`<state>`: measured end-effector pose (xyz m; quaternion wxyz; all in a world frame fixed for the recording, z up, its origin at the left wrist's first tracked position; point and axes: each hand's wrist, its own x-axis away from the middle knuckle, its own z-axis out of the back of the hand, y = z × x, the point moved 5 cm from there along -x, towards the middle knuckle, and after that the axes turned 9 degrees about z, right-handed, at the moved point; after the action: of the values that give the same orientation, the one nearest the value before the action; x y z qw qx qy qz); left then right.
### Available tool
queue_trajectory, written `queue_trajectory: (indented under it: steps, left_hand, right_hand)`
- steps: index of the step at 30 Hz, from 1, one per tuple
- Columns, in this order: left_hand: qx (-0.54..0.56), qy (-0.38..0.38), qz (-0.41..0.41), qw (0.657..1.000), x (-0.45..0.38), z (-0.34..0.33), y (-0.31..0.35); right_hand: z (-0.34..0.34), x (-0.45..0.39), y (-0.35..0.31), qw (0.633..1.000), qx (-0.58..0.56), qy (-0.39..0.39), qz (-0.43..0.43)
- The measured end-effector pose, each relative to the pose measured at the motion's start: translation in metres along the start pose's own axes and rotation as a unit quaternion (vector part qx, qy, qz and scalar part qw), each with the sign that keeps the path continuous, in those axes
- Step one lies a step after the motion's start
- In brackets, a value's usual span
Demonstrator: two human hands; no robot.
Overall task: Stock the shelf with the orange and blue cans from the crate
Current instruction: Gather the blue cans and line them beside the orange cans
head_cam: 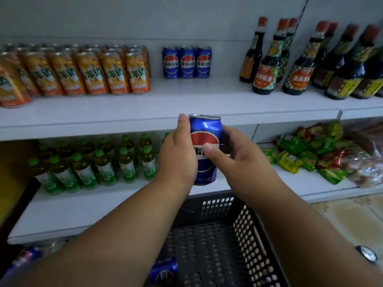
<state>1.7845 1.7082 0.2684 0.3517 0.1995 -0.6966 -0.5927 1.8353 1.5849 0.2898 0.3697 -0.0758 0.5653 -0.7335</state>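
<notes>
I hold one blue can (205, 129) upright in front of the upper shelf's front edge (145, 119). My left hand (178, 154) wraps its left side and my right hand (238, 156) grips its right side, thumb across the label. Three blue cans (187, 62) stand in a row at the back of the upper shelf. Rows of orange cans (89, 73) fill the shelf's left part. Below my arms is the dark plastic crate (244, 230), with a blue can (164, 270) lying on its floor. Another blue can (366, 253) shows at the lower right beyond my right arm.
Dark sauce bottles (267, 67) stand on the upper shelf's right part. The lower shelf carries green-capped drink bottles (87, 162) at left and snack packets (310, 154) at right. A can-like shape (27, 255) lies under the lower shelf at left. Tiled floor (352, 214) lies to the right.
</notes>
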Motion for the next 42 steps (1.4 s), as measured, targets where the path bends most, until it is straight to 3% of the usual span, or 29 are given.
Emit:
queue_trajectory:
  steps: [9, 18, 24, 27, 30, 34, 42]
  left_hand:
    - [0.007, -0.012, -0.103, 0.995, -0.065, -0.045, 0.077]
    - [0.006, -0.043, -0.109, 0.993, -0.151, -0.081, 0.095]
    - [-0.013, -0.083, -0.101, 0.991, -0.214, -0.104, 0.092]
    - [-0.068, -0.098, -0.103, 0.988, -0.240, -0.120, 0.094]
    - [-0.144, -0.070, -0.130, 0.978, -0.266, -0.133, 0.092]
    - [-0.243, 0.022, -0.217, 0.945, -0.298, -0.136, 0.088]
    - [-0.135, 0.044, -0.188, 0.972, -0.342, -0.121, 0.083]
  right_hand:
    - [0.030, -0.091, -0.007, 0.998, 0.017, 0.049, 0.030]
    - [0.045, -0.167, 0.025, 0.996, 0.023, 0.077, 0.029]
    - [0.055, -0.227, 0.059, 0.994, 0.092, 0.062, 0.019]
    - [0.067, -0.260, 0.078, 0.993, 0.104, 0.059, 0.004]
    - [0.082, -0.291, 0.099, 0.990, 0.114, 0.086, -0.006]
    - [0.091, -0.332, 0.129, 0.984, 0.137, 0.112, -0.015]
    - [0.098, -0.398, 0.161, 0.979, 0.139, 0.144, -0.044]
